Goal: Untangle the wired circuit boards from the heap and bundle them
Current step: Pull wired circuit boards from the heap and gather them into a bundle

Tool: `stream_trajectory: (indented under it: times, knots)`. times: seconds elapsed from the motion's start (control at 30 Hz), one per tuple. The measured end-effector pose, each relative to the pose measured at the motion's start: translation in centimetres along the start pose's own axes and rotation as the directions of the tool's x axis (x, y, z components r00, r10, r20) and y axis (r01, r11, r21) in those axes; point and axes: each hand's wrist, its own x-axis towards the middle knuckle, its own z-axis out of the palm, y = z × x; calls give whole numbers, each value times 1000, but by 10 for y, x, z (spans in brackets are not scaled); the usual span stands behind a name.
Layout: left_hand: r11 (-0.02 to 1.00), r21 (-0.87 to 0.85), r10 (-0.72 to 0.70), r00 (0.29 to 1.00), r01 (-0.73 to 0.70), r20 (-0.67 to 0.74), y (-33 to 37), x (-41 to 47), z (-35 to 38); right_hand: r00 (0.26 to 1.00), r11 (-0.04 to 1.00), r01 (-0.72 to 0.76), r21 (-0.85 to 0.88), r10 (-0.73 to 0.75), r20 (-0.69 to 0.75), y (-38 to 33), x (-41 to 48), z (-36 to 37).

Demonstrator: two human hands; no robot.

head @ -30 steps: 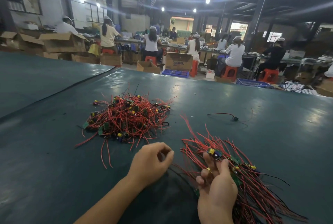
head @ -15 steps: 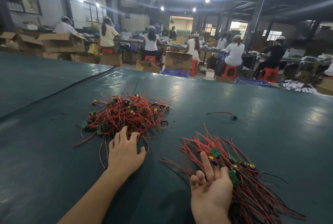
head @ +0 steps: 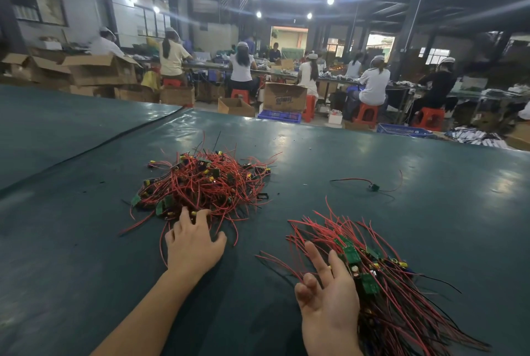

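A single stray board [head: 373, 187] with its red and black leads lies alone towards the right side of the table, beyond the bundle. A small black frame [head: 262, 196] sits just beside the heap's right fringe. Loose red wire ends trail out of the heap towards the near edge, and some curve past my left wrist.

The heap of wired circuit boards [head: 200, 180] is piled around the middle of the table. My left hand [head: 193, 244] lies palm down at its near fringe, fingers spread and fairly straight, their tips among the outermost wires, clasping nothing that I can see. The bundle [head: 393, 292] lies close to the near edge on the right, wires roughly parallel, green boards on top. My right hand [head: 329, 307] is palm up against its left side, two fingers straight, two curled; the thumb is hidden under the wires, so I cannot tell whether it grips the bundle.

The table [head: 71, 269] has a dark green, slightly glossy cover with a seam running to the far left. Beyond its far edge people sit on red stools [head: 367, 113] at long benches, among cardboard boxes [head: 100, 69] and blue crates [head: 279, 116], under bright ceiling lamps.
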Motion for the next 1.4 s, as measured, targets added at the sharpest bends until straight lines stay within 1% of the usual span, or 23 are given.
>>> stream_trajectory:
  times: [0.1, 0.13, 0.23, 0.4, 0.47, 0.53, 0.57, 0.6, 0.63, 0.67, 0.7, 0.73, 0.77, 0.8, 0.83, 0.87, 0.9, 1.03, 1.13, 1.2, 1.27, 1.33, 1.4]
  knots:
    - [997, -77, -14, 1000, 13, -20, 0, 2, -2, 1000, 999, 13, -33, -12, 26, 3, -1, 1]
    - [998, -65, -25, 1000, 24, -3, 0, 3, -2, 999, 999, 22, -44, -20, 38, 3, -1, 0]
    - [998, 49, -37, 998, 35, 45, -1, 4, -1, 997, 997, 48, -63, -45, 63, 3, -2, 0]
    - [1000, 1, -16, 1000, 16, -2, 1, 0, -2, 996, 996, 57, -70, -53, 69, 5, -1, 1]
    - [996, -88, -11, 999, 7, -45, 2, -2, -4, 996, 996, 53, -74, -47, 77, 5, -1, 1]
    - [968, -251, -4, 995, -22, -101, 5, -3, -5, 996, 996, 50, -78, -44, 84, 6, -1, 2]
    - [934, -354, -1, 991, -48, -136, 6, -4, -7, 995, 996, 51, -80, -44, 88, 6, -1, 2]
    - [878, -473, -10, 986, -71, -166, 8, -4, -8, 995, 995, 53, -81, -45, 91, 6, -1, 1]
    - [795, -601, -39, 982, -80, -183, 11, -4, -8, 994, 995, 54, -82, -46, 94, 6, -1, 1]
    - [676, -733, -92, 980, -68, -176, 13, -4, -9, 994, 995, 55, -83, -47, 98, 6, -2, 1]
    - [517, -855, -160, 978, -35, -137, 15, -3, -11, 994, 995, 56, -84, -47, 101, 5, -2, 1]
    - [330, -944, -227, 972, 19, -59, 17, -2, -13, 994, 995, 56, -85, -47, 103, 5, -2, 1]
    - [143, -986, -266, 963, 82, 42, 17, 0, -15, 993, 995, 56, -88, -46, 105, 5, -2, 1]
    - [-22, -989, -277, 950, 145, 145, 17, 3, -16, 993, 994, 56, -91, -46, 106, 5, -2, 1]
    - [-153, -968, -262, 936, 200, 235, 16, 5, -17, 993, 994, 56, -94, -46, 107, 5, -2, 1]
    - [-244, -939, -237, 924, 242, 299, 14, 7, -17, 993, 994, 55, -95, -45, 106, 5, -2, 2]
    - [-285, -920, -217, 917, 267, 334, 13, 8, -17, 993, 994, 53, -96, -43, 108, 4, -3, 1]
    - [-263, -910, -175, 912, 320, 371, 11, 8, -16, 992, 994, 43, -100, -31, 119, 3, -3, 2]
    - [-293, -893, -166, 901, 343, 400, 11, 8, -19, 991, 994, 38, -101, -25, 134, 3, -4, 3]
    - [-284, -888, -139, 901, 362, 411, 13, 5, -21, 990, 995, 30, -97, -16, 140, 4, -4, 4]
    - [-267, -880, -56, 905, 393, 421, 19, -1, -23, 990, 995, 18, -99, -4, 140, 5, -4, 4]
    - [-252, -872, 60, 906, 421, 420, 30, -11, -24, 990, 994, 12, -109, 3, 144, 5, -4, 4]
    - [-200, -883, 167, 903, 424, 396, 41, -23, -24, 989, 991, 5, -131, 14, 146, 4, -4, 5]
